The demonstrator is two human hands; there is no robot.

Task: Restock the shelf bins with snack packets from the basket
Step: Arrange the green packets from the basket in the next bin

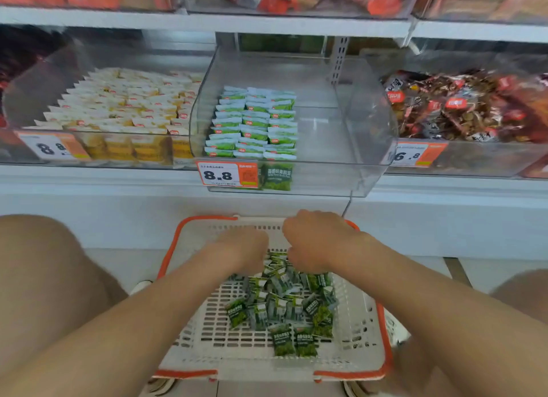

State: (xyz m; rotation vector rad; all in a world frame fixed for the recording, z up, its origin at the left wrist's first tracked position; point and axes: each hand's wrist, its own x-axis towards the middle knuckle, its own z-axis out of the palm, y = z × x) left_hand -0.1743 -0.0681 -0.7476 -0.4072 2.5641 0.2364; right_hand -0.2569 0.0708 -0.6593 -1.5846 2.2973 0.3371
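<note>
A white basket point(355, 331) with an orange rim sits on the floor between my knees. A loose heap of green snack packets point(284, 304) lies in it. My left hand point(243, 249) and my right hand point(314, 239) both reach down into the far end of the heap, fingers curled among the packets; the fingertips are hidden. Above, the clear middle shelf bin point(350, 147) holds neat rows of the same green packets point(255, 123) on its left side, and its right half is bare.
A bin of yellow-white packets point(124, 108) stands to the left and a bin of red-brown packets point(462, 105) to the right. Price tags hang on the bin fronts point(226, 174). More bins of red packets fill the shelf above. My knees flank the basket.
</note>
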